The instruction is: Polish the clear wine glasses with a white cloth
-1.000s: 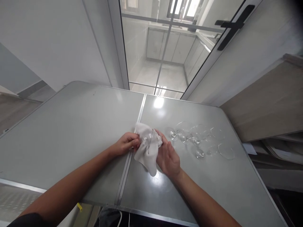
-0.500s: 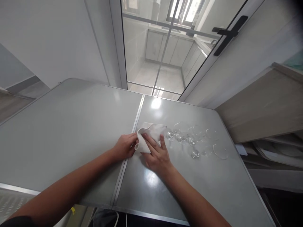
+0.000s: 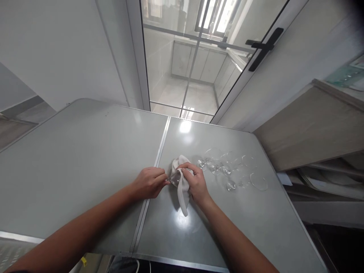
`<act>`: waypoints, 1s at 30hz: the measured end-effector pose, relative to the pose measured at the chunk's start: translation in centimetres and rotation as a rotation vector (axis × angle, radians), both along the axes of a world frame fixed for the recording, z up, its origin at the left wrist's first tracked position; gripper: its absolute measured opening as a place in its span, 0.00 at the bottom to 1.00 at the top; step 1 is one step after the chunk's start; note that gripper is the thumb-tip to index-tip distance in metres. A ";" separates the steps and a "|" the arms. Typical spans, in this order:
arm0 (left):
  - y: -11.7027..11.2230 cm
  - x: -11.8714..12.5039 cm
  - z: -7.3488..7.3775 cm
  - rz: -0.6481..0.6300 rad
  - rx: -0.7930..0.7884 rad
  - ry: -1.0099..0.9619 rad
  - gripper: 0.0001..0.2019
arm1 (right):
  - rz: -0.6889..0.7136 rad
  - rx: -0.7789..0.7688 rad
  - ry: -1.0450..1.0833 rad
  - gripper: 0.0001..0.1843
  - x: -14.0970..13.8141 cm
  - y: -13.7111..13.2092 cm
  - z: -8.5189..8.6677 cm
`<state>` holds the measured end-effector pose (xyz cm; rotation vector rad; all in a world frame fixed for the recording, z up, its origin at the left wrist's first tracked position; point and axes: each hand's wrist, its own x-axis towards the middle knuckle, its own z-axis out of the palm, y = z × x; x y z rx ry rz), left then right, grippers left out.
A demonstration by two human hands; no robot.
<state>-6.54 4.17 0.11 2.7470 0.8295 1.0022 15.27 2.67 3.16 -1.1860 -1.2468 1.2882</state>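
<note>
My left hand point(image 3: 148, 183) is closed in a pinch on the stem end of a clear wine glass point(image 3: 172, 179) just above the table's middle seam. My right hand point(image 3: 196, 183) is closed on a white cloth point(image 3: 182, 191) that is wrapped over the glass bowl; one end of the cloth hangs down toward the table. Most of the glass is hidden by the cloth and my fingers. Several more clear glasses point(image 3: 230, 170) lie on their sides just right of my right hand.
A grey folding table point(image 3: 85, 151) with a metal seam down its middle carries everything. Behind it stands a glass door point(image 3: 193, 57) with a black handle point(image 3: 263, 45). A wooden cabinet point(image 3: 313, 121) stands to the right.
The cloth lay flat on the table under my right palm half a second ago. Now both hands have lifted it, gathered round the glass, and its end hangs down.
</note>
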 end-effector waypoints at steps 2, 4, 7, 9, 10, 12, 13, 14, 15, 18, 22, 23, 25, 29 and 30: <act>-0.1 0.2 -0.1 -0.001 -0.131 -0.050 0.05 | -0.051 -0.128 0.322 0.10 -0.2 -0.1 -0.3; -0.1 0.5 0.0 -0.025 -0.275 -0.093 0.07 | -0.104 -0.176 0.541 0.14 -0.6 -0.4 -0.8; -0.2 1.1 0.1 -0.071 -0.460 -0.181 0.11 | -0.085 -0.153 0.650 0.23 -1.3 -1.0 -1.8; -0.2 1.3 0.1 -0.087 -0.561 -0.247 0.15 | -0.039 -0.082 0.646 0.31 -1.6 -1.4 -2.5; -0.2 1.4 0.1 -0.094 -0.608 -0.269 0.16 | -0.021 -0.042 0.629 0.34 -1.8 -1.5 -2.8; -0.2 1.5 0.0 -0.106 -0.677 -0.291 0.16 | -0.023 0.025 0.579 0.40 -2.1 -1.8 -3.2; -0.2 1.5 0.0 -0.116 -0.708 -0.291 0.15 | -0.043 0.040 0.549 0.40 -2.4 -1.9 -3.2; -0.2 1.5 -0.1 -0.130 -0.738 -0.289 0.13 | -0.070 0.042 0.519 0.40 -2.6 -2.0 -3.2; -0.2 1.5 -0.1 -0.145 -0.763 -0.287 0.11 | -0.102 0.035 0.495 0.38 -2.8 -2.1 -3.1; -0.2 1.5 -0.3 -0.174 -0.784 -0.287 0.07 | -0.129 0.043 0.466 0.32 -3.1 -2.2 -2.8; -0.2 1.3 -0.2 -0.165 -0.745 -0.305 0.09 | -0.086 0.093 0.458 0.34 -3.2 -2.4 -3.6; -0.2 1.3 -0.2 -0.152 -0.748 -0.313 0.12 | -0.083 0.070 0.452 0.32 -3.1 -2.5 -4.0; -0.3 1.3 -0.1 -0.128 -0.754 -0.331 0.20 | -0.098 0.020 0.430 0.25 -3.1 -2.6 -4.8; -0.3 1.6 -0.3 -0.113 -0.780 -0.385 0.26 | -0.121 0.041 0.339 0.21 -3.2 -2.8 -5.4; -0.2 1.6 -0.4 -0.116 -0.809 -0.404 0.26 | -0.090 0.058 0.321 0.21 -3.3 -2.8 -5.3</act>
